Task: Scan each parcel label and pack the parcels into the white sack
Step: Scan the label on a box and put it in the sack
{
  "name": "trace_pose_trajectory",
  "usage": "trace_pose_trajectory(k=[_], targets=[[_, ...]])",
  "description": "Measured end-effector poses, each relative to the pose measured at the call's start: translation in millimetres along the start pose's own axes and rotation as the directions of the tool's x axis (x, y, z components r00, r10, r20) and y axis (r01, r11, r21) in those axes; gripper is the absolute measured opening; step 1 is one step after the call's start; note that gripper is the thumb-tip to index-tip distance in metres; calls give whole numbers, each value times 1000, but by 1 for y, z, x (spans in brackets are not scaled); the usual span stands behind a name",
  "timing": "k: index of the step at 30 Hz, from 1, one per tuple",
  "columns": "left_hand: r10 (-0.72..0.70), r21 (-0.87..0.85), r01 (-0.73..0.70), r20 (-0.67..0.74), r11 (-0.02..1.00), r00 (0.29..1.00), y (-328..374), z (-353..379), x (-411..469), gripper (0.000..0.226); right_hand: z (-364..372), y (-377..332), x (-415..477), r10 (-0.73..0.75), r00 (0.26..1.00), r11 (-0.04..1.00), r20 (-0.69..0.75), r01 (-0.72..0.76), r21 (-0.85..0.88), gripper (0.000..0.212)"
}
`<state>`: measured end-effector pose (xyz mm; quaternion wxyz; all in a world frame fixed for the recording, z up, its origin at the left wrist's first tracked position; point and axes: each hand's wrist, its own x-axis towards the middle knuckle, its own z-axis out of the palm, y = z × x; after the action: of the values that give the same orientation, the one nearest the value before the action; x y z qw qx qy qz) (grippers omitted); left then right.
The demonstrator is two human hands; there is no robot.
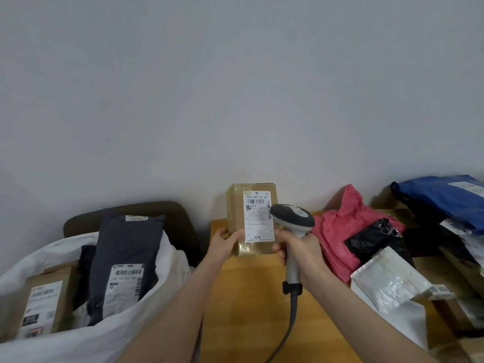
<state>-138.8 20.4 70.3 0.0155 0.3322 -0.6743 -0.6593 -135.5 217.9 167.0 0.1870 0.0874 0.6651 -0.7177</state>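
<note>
My left hand [224, 243] grips the lower left corner of a small cardboard box [237, 213], held upright above the wooden table [246, 297], its white label [258, 218] facing me. My right hand [298, 248] holds a grey corded barcode scanner [292, 218] by the handle, its head just right of the label. The white sack [86, 339] stands open at the lower left. Inside it are a dark mailer bag [125, 258] and a labelled cardboard box [42, 302].
On the table's right lie a red bag [340, 229], a black bag [374, 239], a white bubble mailer [392, 281], a blue parcel [445, 197] and cartons. A dark brown chair back [180, 218] rises behind the sack. A pale wall stands behind everything.
</note>
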Motion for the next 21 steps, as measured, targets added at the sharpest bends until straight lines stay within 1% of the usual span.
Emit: trace_pose_trajectory(k=[2, 6, 10, 14, 17, 19, 21], targets=[[26, -16, -27, -24, 1000, 999, 5, -18, -11, 71, 13, -2, -1, -2, 999, 1000, 40, 2, 2, 9], [74, -42, -80, -132, 996, 988, 16, -64, -38, 68, 52, -6, -8, -1, 985, 1000, 173, -4, 29, 9], [115, -71, -141, -287, 988, 951, 25, -130, -73, 63, 102, 2, -32, 27, 955, 999, 297, -34, 20, 12], [161, -36, -197, -443, 980, 882, 32, -212, -106, 65, 158, 15, -60, 52, 920, 998, 388, -41, -37, 12], [180, 20, -209, -593, 978, 785, 29, -278, -126, 73, 200, 26, -76, 42, 900, 997, 434, -13, -70, 11], [192, 89, -179, -662, 980, 724, 20, -319, -132, 77, 227, 35, -82, 37, 899, 996, 436, 1, -88, 11], [174, 153, -92, -701, 984, 691, 6, -356, -132, 80, 254, 46, -86, 33, 904, 996, 427, 3, -84, 11]])
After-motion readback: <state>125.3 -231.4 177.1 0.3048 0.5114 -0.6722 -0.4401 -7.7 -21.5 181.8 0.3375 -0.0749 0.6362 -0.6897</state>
